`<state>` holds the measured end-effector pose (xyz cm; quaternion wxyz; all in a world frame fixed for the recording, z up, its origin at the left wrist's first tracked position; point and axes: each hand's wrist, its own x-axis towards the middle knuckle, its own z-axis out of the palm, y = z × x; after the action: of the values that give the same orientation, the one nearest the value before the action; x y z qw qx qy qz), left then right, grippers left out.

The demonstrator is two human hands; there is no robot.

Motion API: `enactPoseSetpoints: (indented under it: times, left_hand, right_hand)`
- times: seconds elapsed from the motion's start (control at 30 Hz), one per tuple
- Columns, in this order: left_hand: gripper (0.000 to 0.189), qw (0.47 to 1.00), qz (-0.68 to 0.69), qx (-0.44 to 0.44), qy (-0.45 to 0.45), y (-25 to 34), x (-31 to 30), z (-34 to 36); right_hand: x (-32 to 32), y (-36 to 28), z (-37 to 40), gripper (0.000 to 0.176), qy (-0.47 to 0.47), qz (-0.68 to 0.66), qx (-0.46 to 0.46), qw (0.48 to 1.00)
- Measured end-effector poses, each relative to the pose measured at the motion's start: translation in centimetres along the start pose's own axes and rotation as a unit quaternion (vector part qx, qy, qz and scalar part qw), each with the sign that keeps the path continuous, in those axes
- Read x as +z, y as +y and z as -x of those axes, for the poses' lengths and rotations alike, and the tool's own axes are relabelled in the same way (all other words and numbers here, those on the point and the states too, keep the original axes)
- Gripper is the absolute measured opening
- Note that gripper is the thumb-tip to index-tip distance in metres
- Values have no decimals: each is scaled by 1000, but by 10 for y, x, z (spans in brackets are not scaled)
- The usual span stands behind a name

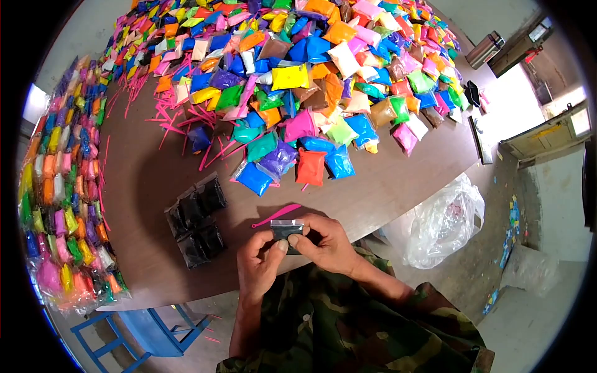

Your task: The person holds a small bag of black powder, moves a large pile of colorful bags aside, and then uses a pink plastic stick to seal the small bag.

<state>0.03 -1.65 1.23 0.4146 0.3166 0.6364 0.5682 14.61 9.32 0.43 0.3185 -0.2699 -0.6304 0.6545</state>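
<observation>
1. We've got black showing in the small packet [287,229], under a clear top strip.
2. Bright pink on the flat tool [277,216], and we see pink sticks [175,121] too!
3. We're looking at solid black pouches [211,194] against a brown tabletop [140,267].
4. The heap [311,74] gives us red, yellow, blue, orange, green, purple.
5. Our camouflage jacket [329,311] mixes green, brown, black and tan.
6. Blue stool [146,332], we see!

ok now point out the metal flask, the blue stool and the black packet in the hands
metal flask [485,51]: head view, middle of its body
blue stool [149,332]: head view, on its seat
black packet [286,230]: head view, the dark part just below its clear top edge
</observation>
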Motion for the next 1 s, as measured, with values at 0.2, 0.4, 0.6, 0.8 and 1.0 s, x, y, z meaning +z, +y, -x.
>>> enactPoseSetpoints:
  times: [0.2,0.4,0.6,0.8,1.0]
  left_hand:
    - [15,998,-36,33,45,-1,3,-4]
    - [16,998,-42,40,37,-7,-3,-3]
    - [17,999,-8,10,44,-5,0,-4]
    - [18,999,6,28,30,-6,-1,-4]
    - [18,994,-107,23,-13,12,2,0]
  right_hand:
    - [-1,-8,-1,16,-5,60,-38,997]
    - [2,-6,-3,18,-5,40,-54,998]
    - [0,-6,-3,16,-8,54,-55,997]
    - [-1,-1,-3,15,-3,43,-56,997]
    - [2,11,3,19,65,-42,8,997]
